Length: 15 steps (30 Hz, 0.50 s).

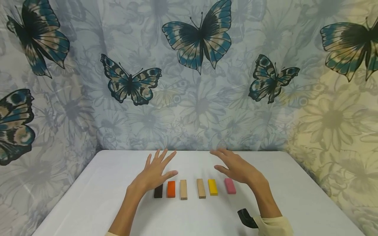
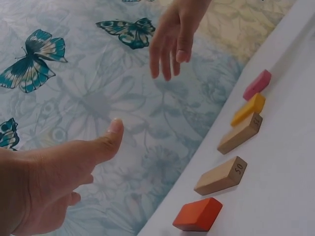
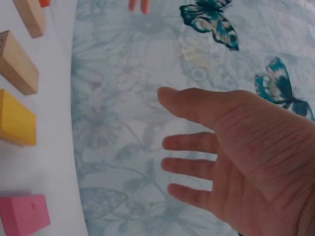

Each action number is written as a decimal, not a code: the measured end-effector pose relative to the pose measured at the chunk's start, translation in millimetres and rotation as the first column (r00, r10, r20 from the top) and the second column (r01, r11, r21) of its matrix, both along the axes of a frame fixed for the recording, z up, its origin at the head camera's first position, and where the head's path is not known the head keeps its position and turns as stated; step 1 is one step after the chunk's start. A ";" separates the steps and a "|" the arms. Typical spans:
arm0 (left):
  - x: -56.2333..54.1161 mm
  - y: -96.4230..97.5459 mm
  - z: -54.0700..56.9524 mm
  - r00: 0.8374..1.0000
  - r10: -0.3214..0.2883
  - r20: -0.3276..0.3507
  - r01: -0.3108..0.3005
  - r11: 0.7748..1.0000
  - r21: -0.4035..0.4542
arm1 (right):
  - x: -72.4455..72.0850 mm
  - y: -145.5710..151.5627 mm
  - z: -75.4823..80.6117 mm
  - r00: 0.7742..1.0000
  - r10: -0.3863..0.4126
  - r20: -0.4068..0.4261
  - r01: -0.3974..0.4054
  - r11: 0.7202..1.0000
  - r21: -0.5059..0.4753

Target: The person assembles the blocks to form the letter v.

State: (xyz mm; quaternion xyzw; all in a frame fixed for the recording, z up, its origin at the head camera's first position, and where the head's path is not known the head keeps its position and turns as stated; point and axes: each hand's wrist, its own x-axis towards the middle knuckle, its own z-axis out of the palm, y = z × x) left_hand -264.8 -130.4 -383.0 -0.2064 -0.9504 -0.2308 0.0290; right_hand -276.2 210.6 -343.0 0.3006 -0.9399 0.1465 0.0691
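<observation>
My left hand (image 1: 154, 174) hovers with spread fingers over the left end of a row of blocks, partly hiding a black block (image 1: 158, 191). Beside that lie an orange block (image 1: 171, 189) and a wooden block (image 1: 183, 189). Past a gap come a second wooden block (image 1: 201, 188), a yellow block (image 1: 212, 187) and a pink block (image 1: 230, 186). Above and behind the pink one is my right hand (image 1: 238, 167), its fingers extended and slightly blurred. Neither hand holds anything. Markings show on the ends of the wooden blocks (image 2: 221, 176) in the left wrist view.
A white table (image 1: 118, 164) bears the row of blocks. Butterfly-patterned cloth (image 1: 203, 108) hangs behind it and along both sides. A black strap (image 1: 247, 219) sticks out by the right sleeve (image 1: 274, 225).
</observation>
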 end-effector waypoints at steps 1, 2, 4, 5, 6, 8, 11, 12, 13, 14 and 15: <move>-0.1 -0.8 -0.9 1.000 -0.001 -0.003 0.001 1.000 -0.004 | -0.2 -0.7 0.0 1.000 0.004 0.003 -0.004 1.000 0.003; -0.4 -1.3 -1.7 1.000 -0.002 -0.002 0.002 1.000 -0.007 | -0.2 -1.3 0.3 1.000 0.005 0.010 -0.005 1.000 0.004; -0.7 -2.1 -3.8 1.000 -0.010 -0.013 0.010 1.000 0.003 | -0.2 -2.6 0.5 1.000 0.008 0.025 -0.008 1.000 0.009; -0.5 -2.3 -4.5 1.000 -0.015 -0.019 0.015 1.000 0.011 | 0.1 -3.2 0.7 0.999 0.008 0.033 -0.009 1.000 0.012; -0.5 -2.1 -5.7 0.999 -0.021 -0.025 0.022 1.000 0.013 | 0.3 -3.8 0.7 0.999 0.005 0.045 -0.006 1.000 0.013; 0.0 -1.6 -8.2 0.999 -0.038 -0.036 0.039 0.999 0.010 | 1.0 -5.1 0.5 0.998 0.014 0.067 -0.015 1.000 0.018; 1.3 0.0 -12.7 0.994 -0.085 -0.067 0.085 0.996 -0.003 | 2.0 -6.7 -0.9 0.996 0.030 0.087 -0.033 0.999 0.034; 1.5 1.0 -13.9 0.991 -0.106 -0.078 0.105 0.994 -0.007 | 2.4 -7.3 -1.1 0.995 0.036 0.090 -0.040 0.998 0.040; 1.9 1.9 -14.9 0.988 -0.125 -0.092 0.124 0.992 -0.012 | 2.6 -7.7 -1.3 0.995 0.041 0.093 -0.046 0.998 0.044; 2.0 3.2 -15.5 0.983 -0.147 -0.108 0.146 0.989 -0.015 | 3.0 -8.1 -1.7 0.994 0.041 0.098 -0.046 0.998 0.047; 2.0 4.4 -16.2 0.977 -0.170 -0.125 0.169 0.985 -0.019 | 3.0 -8.5 -1.9 0.994 0.042 0.105 -0.047 0.998 0.048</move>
